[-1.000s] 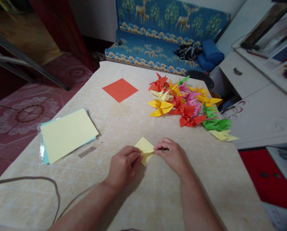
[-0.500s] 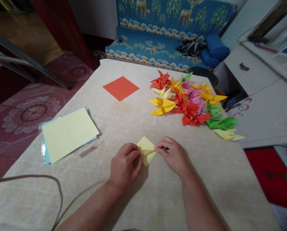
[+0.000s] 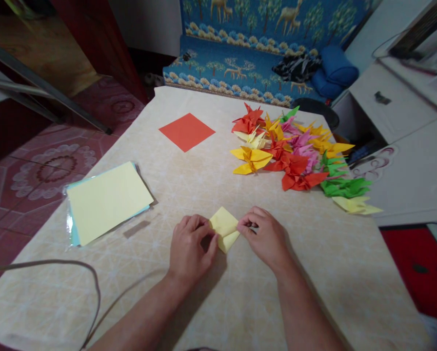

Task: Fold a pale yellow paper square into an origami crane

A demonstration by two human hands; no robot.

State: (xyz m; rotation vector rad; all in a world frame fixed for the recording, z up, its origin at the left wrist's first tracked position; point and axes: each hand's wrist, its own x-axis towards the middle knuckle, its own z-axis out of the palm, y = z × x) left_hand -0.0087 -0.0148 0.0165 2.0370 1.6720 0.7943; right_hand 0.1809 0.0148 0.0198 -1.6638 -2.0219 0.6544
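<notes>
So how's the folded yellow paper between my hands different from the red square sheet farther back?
The folded yellow paper has a visible fold line; the red square sheet lies flat, with no fold discernible. The folded yellow paper looks smaller than the red square sheet. Your left hand and right hand are at the folded yellow paper's sides, while neither touches the red square sheet. Both have a diamond-like outline.
</notes>
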